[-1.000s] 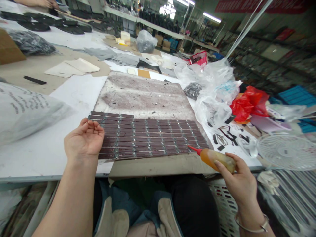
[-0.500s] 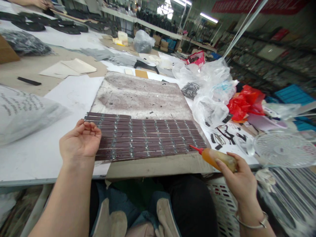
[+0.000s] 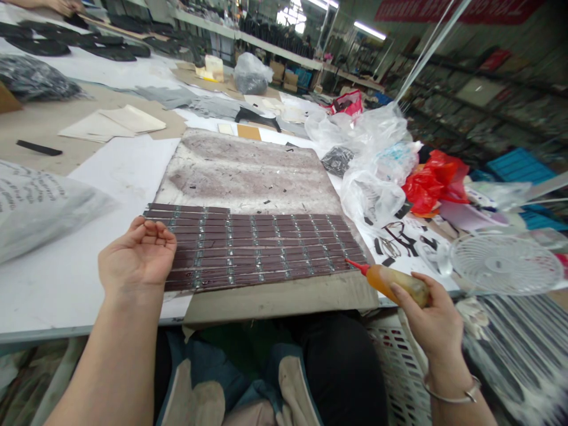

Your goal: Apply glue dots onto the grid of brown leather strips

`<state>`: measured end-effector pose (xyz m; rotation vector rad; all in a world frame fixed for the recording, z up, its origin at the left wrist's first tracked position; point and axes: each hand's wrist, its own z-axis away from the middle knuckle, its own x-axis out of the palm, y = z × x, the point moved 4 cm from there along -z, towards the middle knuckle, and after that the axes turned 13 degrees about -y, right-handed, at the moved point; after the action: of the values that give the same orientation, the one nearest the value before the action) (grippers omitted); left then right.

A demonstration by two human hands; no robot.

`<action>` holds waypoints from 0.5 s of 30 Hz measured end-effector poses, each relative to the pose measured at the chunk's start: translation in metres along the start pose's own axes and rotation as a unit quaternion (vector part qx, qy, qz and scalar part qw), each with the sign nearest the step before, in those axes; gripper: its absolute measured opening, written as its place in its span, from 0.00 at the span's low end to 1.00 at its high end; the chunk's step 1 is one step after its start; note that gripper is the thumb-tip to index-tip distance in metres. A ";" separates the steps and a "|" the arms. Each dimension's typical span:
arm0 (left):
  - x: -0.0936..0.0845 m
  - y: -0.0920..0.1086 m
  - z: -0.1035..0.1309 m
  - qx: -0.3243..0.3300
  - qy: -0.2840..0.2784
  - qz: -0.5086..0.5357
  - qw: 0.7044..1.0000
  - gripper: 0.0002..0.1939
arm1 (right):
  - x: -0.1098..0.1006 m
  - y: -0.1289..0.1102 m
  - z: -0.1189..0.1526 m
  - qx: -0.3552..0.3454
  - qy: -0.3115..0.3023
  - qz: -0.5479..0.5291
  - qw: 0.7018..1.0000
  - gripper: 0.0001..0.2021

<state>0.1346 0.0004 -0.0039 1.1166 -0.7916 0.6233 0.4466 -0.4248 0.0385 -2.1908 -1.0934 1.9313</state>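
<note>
My right hand (image 3: pixel 437 322) is wrapped round a squeeze bottle (image 3: pixel 394 283) of amber liquid. Its red nozzle points left, with the tip at the lower right part of the rows of dark brown strips (image 3: pixel 244 248). Small clear, shiny patches form columns across these strips. They lie side by side on a stained board (image 3: pixel 248 163). My left hand (image 3: pixel 142 254) rests palm up at the left ends of the strips, its fingers curled in. Whatever those fingers may hold cannot be made out.
Clear plastic bags (image 3: pixel 373 171) and a red bag (image 3: pixel 435 183) crowd the table's right side. A clear ribbed plastic dish (image 3: pixel 506 263) sits at the right edge near small black pieces. A printed plastic bag (image 3: pixel 39 207) lies left. Another person's hands (image 3: pixel 62 7) show at the far left.
The whole view has shifted slightly left. The nozzle tip has moved a little to the right along the strips. My left hand keeps the same curled pose by the strip ends.
</note>
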 end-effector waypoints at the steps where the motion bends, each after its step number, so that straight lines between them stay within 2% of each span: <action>1: 0.000 0.000 0.000 0.000 0.000 0.000 1.000 0.15 | 0.000 0.003 -0.001 -0.001 0.002 -0.002 1.000 0.32; 15: -0.001 -0.001 -0.002 -0.002 -0.007 -0.021 1.000 0.14 | -0.002 0.023 -0.006 0.004 0.028 0.031 0.999 0.30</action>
<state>0.1352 0.0018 -0.0062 1.1325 -0.7793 0.5800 0.4628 -0.4409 0.0310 -2.2851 -1.0206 1.8817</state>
